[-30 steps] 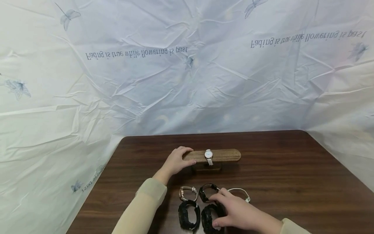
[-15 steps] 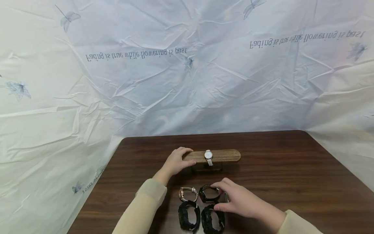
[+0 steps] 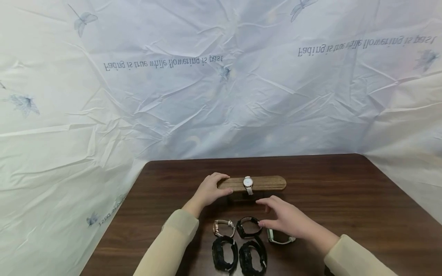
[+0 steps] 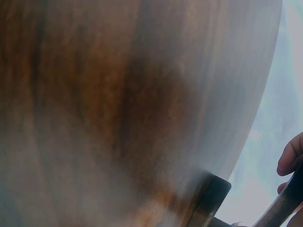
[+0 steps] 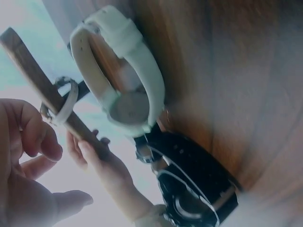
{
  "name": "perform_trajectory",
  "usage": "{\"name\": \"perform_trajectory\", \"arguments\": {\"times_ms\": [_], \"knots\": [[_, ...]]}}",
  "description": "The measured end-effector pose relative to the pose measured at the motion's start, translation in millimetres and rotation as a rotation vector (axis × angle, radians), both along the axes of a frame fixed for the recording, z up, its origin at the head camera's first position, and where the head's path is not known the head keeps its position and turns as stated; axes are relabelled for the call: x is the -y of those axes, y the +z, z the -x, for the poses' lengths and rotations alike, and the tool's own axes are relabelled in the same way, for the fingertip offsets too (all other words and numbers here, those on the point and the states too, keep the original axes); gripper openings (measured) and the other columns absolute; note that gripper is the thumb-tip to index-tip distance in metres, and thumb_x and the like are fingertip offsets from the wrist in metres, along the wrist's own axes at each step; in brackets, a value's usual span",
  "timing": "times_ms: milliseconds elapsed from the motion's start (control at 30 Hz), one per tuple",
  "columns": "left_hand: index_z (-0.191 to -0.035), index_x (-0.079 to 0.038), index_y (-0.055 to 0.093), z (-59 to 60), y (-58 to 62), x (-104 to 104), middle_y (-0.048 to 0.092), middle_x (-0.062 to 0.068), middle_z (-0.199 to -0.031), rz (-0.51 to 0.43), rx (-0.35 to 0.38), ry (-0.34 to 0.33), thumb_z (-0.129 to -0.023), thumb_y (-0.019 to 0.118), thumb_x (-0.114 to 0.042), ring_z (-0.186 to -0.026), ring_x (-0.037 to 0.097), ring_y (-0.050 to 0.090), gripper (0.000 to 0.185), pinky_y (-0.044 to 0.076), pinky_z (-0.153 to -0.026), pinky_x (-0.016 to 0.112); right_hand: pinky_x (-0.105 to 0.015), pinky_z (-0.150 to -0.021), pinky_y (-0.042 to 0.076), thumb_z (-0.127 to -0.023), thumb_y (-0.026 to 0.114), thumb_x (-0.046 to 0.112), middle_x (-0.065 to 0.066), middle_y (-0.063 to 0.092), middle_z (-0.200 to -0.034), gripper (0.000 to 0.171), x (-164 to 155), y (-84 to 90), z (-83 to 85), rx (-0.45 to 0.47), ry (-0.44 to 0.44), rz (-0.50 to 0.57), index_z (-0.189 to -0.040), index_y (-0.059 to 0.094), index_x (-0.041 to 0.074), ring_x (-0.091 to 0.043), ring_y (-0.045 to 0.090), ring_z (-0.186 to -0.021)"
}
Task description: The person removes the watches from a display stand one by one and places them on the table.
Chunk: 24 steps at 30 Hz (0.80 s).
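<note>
Nearest edge, 6 o'clock: two black watches (image 3: 238,255) flat on table (image 3: 345,199). Behind them: rose-gold watch (image 3: 223,228), dark watch (image 3: 248,227), white watch (image 3: 279,237) at 3 o'clock. R hand (image 3: 286,220) hovers above, fingers loosely spread, holding nothing. Far, 12 o'clock: L hand (image 3: 208,190) grips stand (image 3: 266,183) end; white-strap watch (image 3: 247,185) hangs on bar.

The table (image 3: 345,199) is dark wood with a smooth, faintly glossy grain, and the watch stand (image 3: 267,183) is paler matt wood. The near black watches (image 3: 238,255) look like rough matt rubber, while the white watch (image 5: 124,75) has a smooth plastic-like strap. The backdrop sheet (image 3: 221,96) is thin, crinkled and slightly shiny.
</note>
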<state>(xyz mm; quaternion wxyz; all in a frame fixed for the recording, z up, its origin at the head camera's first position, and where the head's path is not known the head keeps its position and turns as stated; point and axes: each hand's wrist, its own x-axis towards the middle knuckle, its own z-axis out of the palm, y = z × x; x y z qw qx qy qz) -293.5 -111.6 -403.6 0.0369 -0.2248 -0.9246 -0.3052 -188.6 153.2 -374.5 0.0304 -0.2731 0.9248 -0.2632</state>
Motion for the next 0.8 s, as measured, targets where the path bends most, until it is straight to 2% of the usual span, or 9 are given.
{"name": "perform_trajectory", "arguments": {"times_ms": [233, 467, 667, 800], "knots": [[-0.120, -0.029, 0.049, -2.0, 0.3, -1, 0.043, -0.007, -0.124, -0.010, 0.002, 0.002, -0.073, 0.054, -0.059, -0.117, 0.019, 0.036, 0.056, 0.035, -0.089, 0.042, -0.022, -0.050, 0.037, -0.076, 0.054, 0.054, 0.007, 0.044, -0.092, 0.056, -2, 1.5, 8.6, -0.020, -0.030, 0.008, -0.125, 0.042, 0.030, -0.004, 0.040, -0.057], [-0.120, -0.027, 0.050, -0.7, -1.7, 0, 0.043, -0.007, -0.124, -0.011, -0.009, 0.001, -0.073, 0.053, -0.060, -0.116, 0.019, 0.036, 0.058, 0.035, -0.089, 0.042, -0.023, -0.051, 0.037, -0.076, 0.056, 0.051, 0.005, 0.043, -0.091, 0.060, -2, 3.0, 23.8, -0.041, -0.051, 0.038, -0.126, 0.043, 0.021, -0.006, 0.042, -0.062], [-0.121, -0.027, 0.050, -0.4, -2.5, -1, 0.043, -0.006, -0.124, -0.009, -0.011, -0.004, -0.073, 0.054, -0.059, -0.116, 0.020, 0.036, 0.058, 0.035, -0.089, 0.043, -0.025, -0.054, 0.038, -0.073, 0.055, 0.056, 0.002, 0.045, -0.092, 0.064, -4, 3.0, 37.6, -0.010, -0.098, 0.044, -0.127, 0.042, 0.023, -0.009, 0.043, -0.063], [-0.120, -0.030, 0.049, -0.2, -2.2, 0, 0.043, -0.007, -0.124, -0.001, -0.015, -0.004, -0.073, 0.053, -0.059, -0.116, 0.020, 0.037, 0.055, 0.035, -0.088, 0.043, -0.028, -0.055, 0.038, -0.075, 0.058, 0.051, 0.000, 0.045, -0.093, 0.062, -3, 6.1, 46.8, -0.006, -0.108, 0.052, -0.127, 0.043, 0.022, -0.011, 0.043, -0.064]]}}
